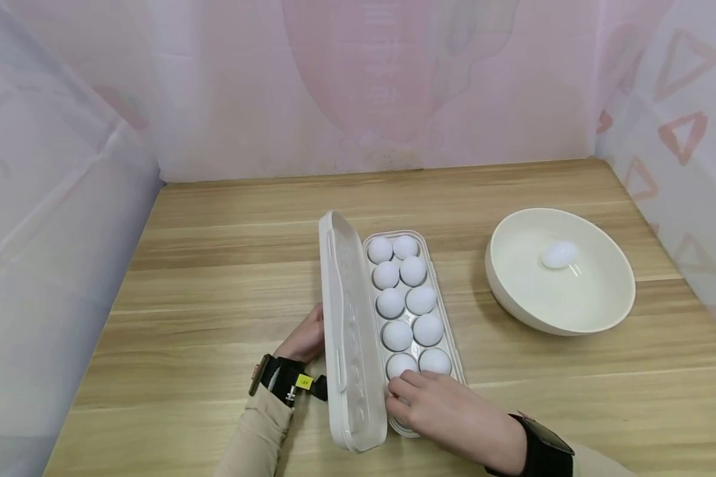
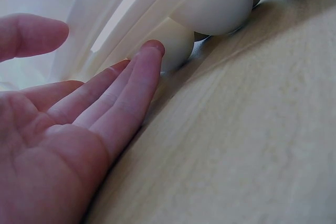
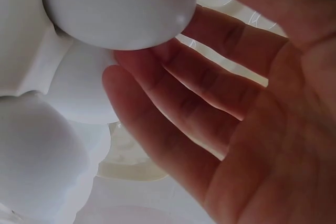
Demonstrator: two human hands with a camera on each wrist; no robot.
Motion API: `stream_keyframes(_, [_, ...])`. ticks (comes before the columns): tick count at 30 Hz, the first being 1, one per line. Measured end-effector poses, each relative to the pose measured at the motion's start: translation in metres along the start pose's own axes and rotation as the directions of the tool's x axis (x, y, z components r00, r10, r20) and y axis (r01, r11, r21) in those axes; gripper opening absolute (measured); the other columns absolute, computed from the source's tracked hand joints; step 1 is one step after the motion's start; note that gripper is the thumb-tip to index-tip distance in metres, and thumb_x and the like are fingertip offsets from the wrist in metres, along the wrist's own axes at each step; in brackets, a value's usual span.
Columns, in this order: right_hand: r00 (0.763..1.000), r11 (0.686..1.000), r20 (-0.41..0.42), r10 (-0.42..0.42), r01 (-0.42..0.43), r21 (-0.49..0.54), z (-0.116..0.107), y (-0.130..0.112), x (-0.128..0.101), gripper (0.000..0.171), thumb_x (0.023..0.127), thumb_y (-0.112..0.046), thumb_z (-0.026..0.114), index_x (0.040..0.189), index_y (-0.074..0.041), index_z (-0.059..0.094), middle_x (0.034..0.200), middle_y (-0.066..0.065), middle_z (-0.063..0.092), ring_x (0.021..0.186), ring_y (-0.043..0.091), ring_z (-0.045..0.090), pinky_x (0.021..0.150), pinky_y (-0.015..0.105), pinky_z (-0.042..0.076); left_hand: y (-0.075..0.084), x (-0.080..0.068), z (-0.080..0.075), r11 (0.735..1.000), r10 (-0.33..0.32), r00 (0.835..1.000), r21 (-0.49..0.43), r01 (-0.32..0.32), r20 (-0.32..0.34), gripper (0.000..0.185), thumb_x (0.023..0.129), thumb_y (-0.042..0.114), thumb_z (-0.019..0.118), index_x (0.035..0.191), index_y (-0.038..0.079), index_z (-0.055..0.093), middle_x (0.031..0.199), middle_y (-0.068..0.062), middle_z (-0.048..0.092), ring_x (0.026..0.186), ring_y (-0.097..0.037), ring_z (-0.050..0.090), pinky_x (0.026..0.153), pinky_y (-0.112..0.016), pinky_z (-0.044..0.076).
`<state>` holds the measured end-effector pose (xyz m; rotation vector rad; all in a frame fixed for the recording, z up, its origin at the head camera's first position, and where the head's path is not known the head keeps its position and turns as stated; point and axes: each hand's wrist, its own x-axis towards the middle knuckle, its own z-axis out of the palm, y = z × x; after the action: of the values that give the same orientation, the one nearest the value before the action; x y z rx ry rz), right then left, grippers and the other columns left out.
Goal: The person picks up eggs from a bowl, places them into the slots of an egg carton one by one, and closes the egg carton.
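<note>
A cream egg box lies open in the middle of the table with several white eggs in its tray. Its lid stands up along the left side. My left hand is behind the lid, and its straight fingers touch the lid's domed outer side. At the tray's near end my right hand reaches in. In the right wrist view its fingers curl round one egg above the other eggs.
A wide cream bowl stands to the right of the box with one egg in it. Pale curtain walls close the table at the back, left and right. Bare wood lies left of the box.
</note>
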<state>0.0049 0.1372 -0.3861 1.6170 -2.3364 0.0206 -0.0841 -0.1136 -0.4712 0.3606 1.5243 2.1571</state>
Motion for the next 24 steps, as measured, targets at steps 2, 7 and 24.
stream_keyframes(2, [1.0,1.0,-0.004,-0.002,0.001,-0.007,0.001,0.0,0.0,0.011,0.08,-0.019,0.058,0.09,-0.018,0.062,0.088,-0.006,0.051,0.079,0.01,0.05,0.063,0.018,0.038,0.0,0.0,0.0,1.0,-0.003,1.0,0.002,0.003,-0.002,0.026,0.1,0.014,0.051,0.126,0.012,0.05,0.108,0.0,0.05,0.104,-0.014,0.046,0.092,-0.029,0.039])
stream_keyframes(7, [1.0,1.0,-0.014,0.002,-0.002,-0.023,0.002,0.0,0.0,0.01,0.081,-0.02,0.056,0.089,-0.018,0.061,0.086,-0.006,0.051,0.077,0.01,0.05,0.061,0.018,0.037,-0.001,-0.001,-0.001,1.0,-0.012,1.0,0.002,0.012,-0.008,0.033,0.1,0.01,0.049,0.132,0.006,0.044,0.109,-0.001,0.05,0.105,-0.014,0.046,0.092,-0.029,0.039])
stream_keyframes(24, [0.998,0.989,0.05,0.038,-0.044,0.142,-0.012,0.011,-0.001,0.034,0.069,-0.023,0.077,0.098,-0.015,0.06,0.087,-0.007,0.051,0.08,0.012,0.052,0.066,0.021,0.041,-0.001,-0.001,0.0,1.0,-0.003,1.0,0.007,0.003,-0.016,0.04,0.098,0.019,0.056,0.133,0.003,0.043,0.107,-0.001,0.05,0.103,-0.014,0.046,0.091,-0.029,0.04])
